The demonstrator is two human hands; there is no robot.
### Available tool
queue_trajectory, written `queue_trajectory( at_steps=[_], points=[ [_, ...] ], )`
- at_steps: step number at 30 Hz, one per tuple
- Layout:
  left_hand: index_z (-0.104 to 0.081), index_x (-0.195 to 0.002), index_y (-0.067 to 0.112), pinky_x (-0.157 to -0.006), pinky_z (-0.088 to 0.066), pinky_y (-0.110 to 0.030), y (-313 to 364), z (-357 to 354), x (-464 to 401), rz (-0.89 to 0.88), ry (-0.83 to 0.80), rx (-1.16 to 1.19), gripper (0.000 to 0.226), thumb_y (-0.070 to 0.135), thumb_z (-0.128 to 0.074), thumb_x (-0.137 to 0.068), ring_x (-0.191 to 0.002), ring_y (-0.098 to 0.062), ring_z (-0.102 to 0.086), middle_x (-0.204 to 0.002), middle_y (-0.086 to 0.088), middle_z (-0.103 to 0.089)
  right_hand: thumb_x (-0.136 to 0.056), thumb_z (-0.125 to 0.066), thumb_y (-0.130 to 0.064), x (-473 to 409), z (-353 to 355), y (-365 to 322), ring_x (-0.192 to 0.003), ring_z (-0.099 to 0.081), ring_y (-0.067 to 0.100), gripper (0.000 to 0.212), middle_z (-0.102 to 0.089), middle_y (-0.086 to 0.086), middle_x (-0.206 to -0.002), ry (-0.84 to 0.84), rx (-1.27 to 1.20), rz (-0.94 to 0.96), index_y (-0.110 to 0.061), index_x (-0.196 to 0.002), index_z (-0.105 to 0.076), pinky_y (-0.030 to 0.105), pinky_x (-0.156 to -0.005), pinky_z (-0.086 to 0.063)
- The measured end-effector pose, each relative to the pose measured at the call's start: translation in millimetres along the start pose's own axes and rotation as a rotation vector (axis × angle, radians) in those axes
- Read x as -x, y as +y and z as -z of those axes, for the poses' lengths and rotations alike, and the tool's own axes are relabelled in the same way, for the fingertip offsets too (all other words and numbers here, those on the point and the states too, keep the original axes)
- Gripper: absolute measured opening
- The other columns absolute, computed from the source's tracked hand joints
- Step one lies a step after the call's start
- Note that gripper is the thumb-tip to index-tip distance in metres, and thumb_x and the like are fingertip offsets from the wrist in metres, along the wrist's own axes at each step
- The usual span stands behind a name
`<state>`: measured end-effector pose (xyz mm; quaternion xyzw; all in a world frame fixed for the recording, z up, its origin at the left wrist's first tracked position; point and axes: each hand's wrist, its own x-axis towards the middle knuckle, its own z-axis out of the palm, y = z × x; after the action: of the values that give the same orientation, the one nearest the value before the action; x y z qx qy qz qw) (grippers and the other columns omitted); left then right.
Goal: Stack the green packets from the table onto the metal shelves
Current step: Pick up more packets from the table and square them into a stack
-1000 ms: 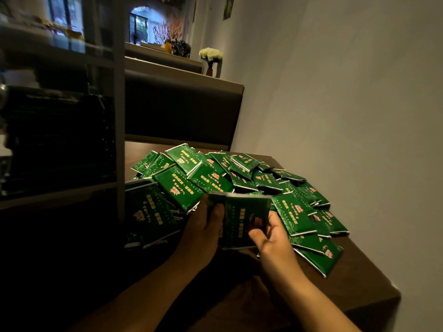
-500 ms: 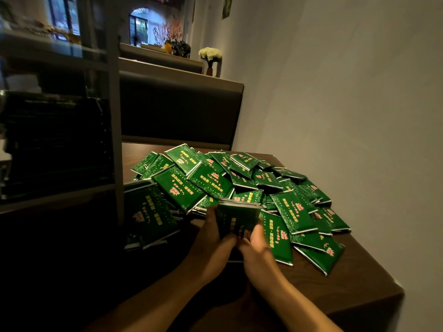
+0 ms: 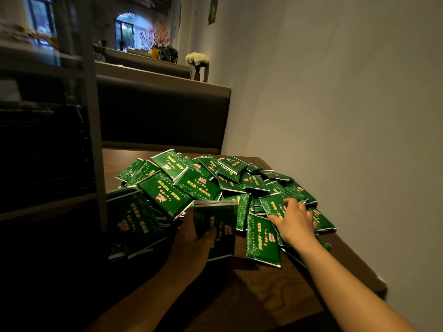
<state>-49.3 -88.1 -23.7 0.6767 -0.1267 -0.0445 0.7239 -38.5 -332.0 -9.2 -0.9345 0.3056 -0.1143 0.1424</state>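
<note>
Right hand — now off held stack

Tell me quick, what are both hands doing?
Left hand: holding a small stack of green packets.
Right hand: open, fingers spread on the packet pile.

Left hand curls in a grip, thumb forward, forearm low and shadowed. Right hand reaches forward palm-down, fingers apparently spread.

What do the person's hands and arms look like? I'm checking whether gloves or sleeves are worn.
Both are bare. The left hand and right hand have no gloves, and no rings show. Both forearms are uncovered down to the frame edge, with no sleeve, watch or bracelet in view. Dim light hides finer detail.
</note>
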Motion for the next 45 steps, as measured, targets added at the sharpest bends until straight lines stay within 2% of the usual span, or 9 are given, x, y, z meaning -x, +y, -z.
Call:
queue_trajectory(
  at_steps=[5, 11, 15, 20, 25, 28, 32, 38, 45],
  points=[
    [-0.047, -0.111, 0.038, -0.067, -0.046, -0.009, -2.9, 2.4, -1.9, -0.014, -0.017, -0.009, 0.037, 0.008, -0.057, -0.093, -0.089, 0.009, -0.062, -0.103, 0.013, -0.065, -0.085, -0.070, -0.041, -8.7, 3.2, 0.6, -0.130, -0.043, 0.035, 0.083, -0.048, 0.010, -0.142, 0.062, -0.042, -0.051, -0.017, -0.150, -0.023, 0.049, -0.106, -0.033],
    [-0.050, -0.115, 0.033, -0.070, -0.054, -0.022, -5.4, 3.5, -3.9, -0.002, -0.063, 0.097, 0.040, 0.001, -0.054, -0.091, -0.093, -0.007, -0.068, -0.106, 0.003, -0.068, -0.099, -0.047, -0.027, -4.0, 14.1, -1.8, -0.102, -0.061, 0.028, 0.044, -0.060, 0.011, -0.126, 0.156, -0.448, -0.028, -0.015, -0.140, -0.039, 0.045, -0.084, -0.052],
    [-0.052, -0.116, 0.028, -0.086, -0.054, -0.042, -7.2, 3.7, -4.3, -0.022, -0.094, 0.196, 0.038, 0.008, -0.059, -0.084, -0.100, -0.018, -0.067, -0.104, 0.000, -0.071, -0.097, -0.053, -0.025, 27.2, 20.3, -21.2, -0.103, -0.063, 0.024, 0.044, -0.061, 0.006, -0.123, 0.105, -0.760, 0.079, -0.017, -0.139, -0.042, 0.049, -0.085, -0.056],
    [-0.054, -0.115, 0.032, -0.093, -0.048, -0.044, -8.6, 3.5, -3.5, -0.082, -0.079, 0.212, 0.041, 0.015, -0.060, -0.078, -0.108, -0.016, -0.064, -0.110, 0.007, -0.070, -0.096, -0.053, -0.008, 73.1, 15.0, -53.0, -0.083, -0.068, 0.004, 0.012, -0.066, 0.004, -0.099, -0.143, -1.027, 0.167, -0.016, -0.105, -0.055, 0.017, -0.060, -0.054],
    [-0.048, -0.109, 0.040, -0.088, -0.043, -0.023, -7.1, 3.3, -3.1, -0.173, 0.018, 0.003, 0.033, 0.016, -0.057, -0.087, -0.109, -0.004, -0.055, -0.111, 0.012, -0.061, -0.091, -0.049, -0.018, 93.3, -14.0, -74.2, -0.120, -0.056, 0.023, 0.047, -0.056, 0.014, -0.132, -0.343, -1.229, 0.096, -0.009, -0.137, -0.043, 0.044, -0.107, -0.043],
    [-0.038, -0.105, 0.043, -0.092, -0.038, -0.024, -8.9, 4.7, -6.2, -0.223, 0.107, -0.183, 0.035, 0.017, -0.056, -0.089, -0.110, -0.008, -0.046, -0.115, 0.005, -0.047, -0.070, -0.053, -0.031, 99.4, -25.2, -76.4, -0.129, -0.047, 0.029, 0.076, -0.052, 0.012, -0.136, -0.371, -1.374, 0.021, -0.008, -0.141, -0.042, 0.050, -0.112, -0.035],
    [-0.037, -0.106, 0.042, -0.094, -0.044, -0.030, -10.1, 4.5, -6.6, -0.180, 0.041, -0.150, 0.036, 0.014, -0.054, -0.093, -0.112, -0.011, -0.053, -0.118, 0.003, -0.055, -0.071, -0.050, -0.011, 102.2, -31.2, -75.6, -0.086, -0.065, 0.022, 0.037, -0.070, 0.003, -0.084, -0.427, -1.329, 0.118, -0.012, -0.107, -0.058, 0.032, -0.074, -0.052],
    [-0.024, -0.122, 0.034, -0.075, -0.048, -0.009, -6.7, 2.1, -3.4, -0.152, -0.003, -0.014, 0.060, -0.009, -0.050, -0.089, -0.095, 0.008, -0.061, -0.109, 0.011, -0.058, -0.071, -0.060, -0.015, 104.6, -37.5, -83.6, -0.102, -0.067, 0.026, 0.037, -0.070, 0.014, -0.108, -0.301, -1.128, 0.243, -0.014, -0.107, -0.066, 0.041, -0.090, -0.053],
    [-0.050, -0.104, 0.041, -0.072, -0.040, -0.010, -2.8, 1.7, -1.9, -0.028, -0.035, -0.062, 0.043, -0.001, -0.046, -0.091, -0.094, 0.007, -0.058, -0.099, 0.018, -0.063, -0.068, -0.058, -0.015, 104.4, -45.9, -77.5, -0.093, -0.069, 0.023, 0.042, -0.073, 0.003, -0.095, -0.350, -1.097, 0.220, -0.021, -0.110, -0.060, 0.040, -0.083, -0.056]
  ],
)
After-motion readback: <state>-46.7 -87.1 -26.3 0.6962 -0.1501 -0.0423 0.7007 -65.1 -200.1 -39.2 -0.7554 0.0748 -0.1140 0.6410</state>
